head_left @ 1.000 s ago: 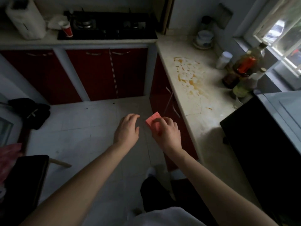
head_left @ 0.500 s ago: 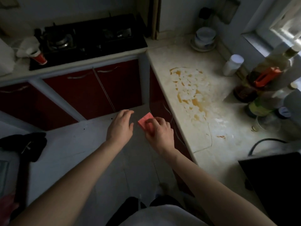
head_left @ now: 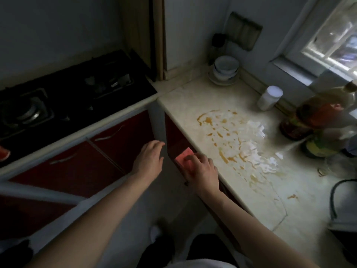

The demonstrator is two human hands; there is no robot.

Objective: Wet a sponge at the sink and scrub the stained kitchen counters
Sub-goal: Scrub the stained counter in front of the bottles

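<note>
Because the amber stain [head_left: 228, 140] lies spread over the pale desk [head_left: 274, 202] with a wet sheen on its window side, the right hand [head_left: 201, 171] carries the pink sponge [head_left: 183, 156] just short of the desk's front edge, on the stain's near side. Its fingers [head_left: 202, 158] are curled over the sponge, pinching it from above, a hold that leaves the flat underside free to press down. The left hand [head_left: 149, 158] hangs empty on the stove side of the sponge, fingers loosely spread, touching nothing. Stacked bowls [head_left: 225, 69], a white jar [head_left: 269, 97] and oil bottles [head_left: 316, 117] stand beyond the stain against the wall, clear of it. Judgement: scrubbing has not yet begun; whether the sponge is wet cannot be told.
</note>
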